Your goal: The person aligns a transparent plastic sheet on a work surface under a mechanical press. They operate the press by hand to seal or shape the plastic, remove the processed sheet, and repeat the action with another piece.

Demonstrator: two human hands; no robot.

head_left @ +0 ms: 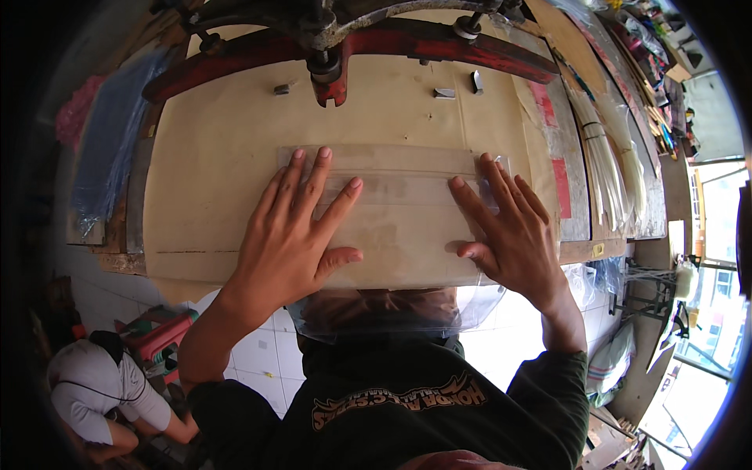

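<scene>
A clear plastic sheet (399, 188) lies on the tan board (204, 172), and its near part hangs over the board's front edge above my lap. Folds or seams run across its far part. My left hand (301, 215) lies flat on the left side of the sheet, fingers spread, thumb pointing inward. On the right side my right hand (509, 227) presses down in the same way, its fingers also apart. Neither hand grips anything. Beyond the sheet, a red metal press bar (439, 43) with a dark fitting in its middle spans the board.
Small metal pieces (444, 93) rest on the board under the bar. Bundles of pale strips (603, 157) lie at the right. A stack of bluish plastic sheets (117, 141) is at the left. Another person (110, 388) bends low beside a red stool (160, 337) at lower left.
</scene>
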